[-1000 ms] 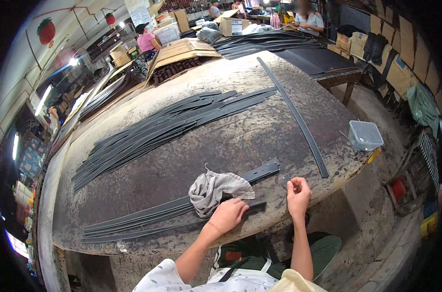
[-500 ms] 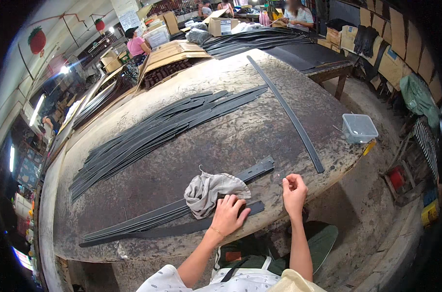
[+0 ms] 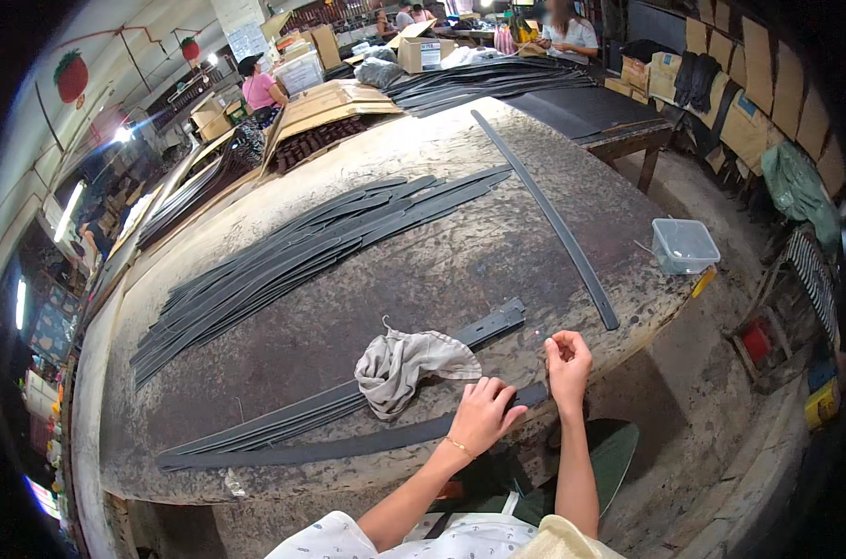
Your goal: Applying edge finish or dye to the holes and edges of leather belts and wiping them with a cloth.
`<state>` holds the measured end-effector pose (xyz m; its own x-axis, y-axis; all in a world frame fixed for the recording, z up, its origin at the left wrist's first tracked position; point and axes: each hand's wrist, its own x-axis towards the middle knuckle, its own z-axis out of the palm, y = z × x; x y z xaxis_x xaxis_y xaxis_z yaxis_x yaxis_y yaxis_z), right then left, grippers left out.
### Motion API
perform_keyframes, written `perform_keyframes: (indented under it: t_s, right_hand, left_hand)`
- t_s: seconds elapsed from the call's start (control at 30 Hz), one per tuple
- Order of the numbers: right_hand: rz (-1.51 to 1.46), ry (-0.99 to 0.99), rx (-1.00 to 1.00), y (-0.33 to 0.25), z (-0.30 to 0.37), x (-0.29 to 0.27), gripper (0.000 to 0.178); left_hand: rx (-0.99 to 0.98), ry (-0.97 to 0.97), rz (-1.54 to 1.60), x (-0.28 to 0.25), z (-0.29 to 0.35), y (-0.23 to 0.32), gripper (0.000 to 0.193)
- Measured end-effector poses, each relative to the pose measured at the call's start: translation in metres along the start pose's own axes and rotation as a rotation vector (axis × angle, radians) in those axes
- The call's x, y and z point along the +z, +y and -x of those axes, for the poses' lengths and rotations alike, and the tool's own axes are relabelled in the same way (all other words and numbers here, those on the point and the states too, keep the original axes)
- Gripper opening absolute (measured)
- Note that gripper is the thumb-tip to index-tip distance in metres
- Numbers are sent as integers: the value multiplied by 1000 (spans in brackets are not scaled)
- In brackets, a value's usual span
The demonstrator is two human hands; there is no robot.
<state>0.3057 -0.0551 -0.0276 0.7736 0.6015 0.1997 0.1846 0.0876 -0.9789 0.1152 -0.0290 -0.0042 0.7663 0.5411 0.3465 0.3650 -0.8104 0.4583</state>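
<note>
My left hand (image 3: 484, 413) grips a long black leather-like strip (image 3: 348, 447) near its right end, fingers over it and thumb at its near side. The strip lies along the table's near edge. My right hand (image 3: 569, 366) is just beyond that end, thumb and fingers pinching a small thin dark stick with a pale tip (image 3: 539, 334). What kind of stick it is cannot be made out. Beyond my left hand, a crumpled grey cloth (image 3: 395, 371) rests on a stack of similar strips (image 3: 491, 326). The cloth is apart from both hands.
A large pile of black strips (image 3: 283, 247) covers the table's middle left. One single strip (image 3: 544, 219) lies slantwise at the right. A clear plastic tub (image 3: 686, 247) stands at the right edge of the worn table (image 3: 423, 270). Cardboard, boxes and several people are farther back.
My left hand has moved right from beside the cloth onto the near strip, whose right end now reaches farther right. My right hand is nearly in place, its small stick now more visible.
</note>
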Motion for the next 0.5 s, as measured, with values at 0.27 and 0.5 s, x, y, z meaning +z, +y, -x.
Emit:
perform_keyframes:
  t_s: [0.27, 0.5]
  right_hand:
    - [-77, -31, 27, -3, 13, 0, 8]
    - [-142, -42, 22, 14, 8, -7, 8]
  left_hand:
    - [-123, 86, -256, -54, 84, -16, 40]
    - [-182, 15, -326, -87, 105, -43, 34]
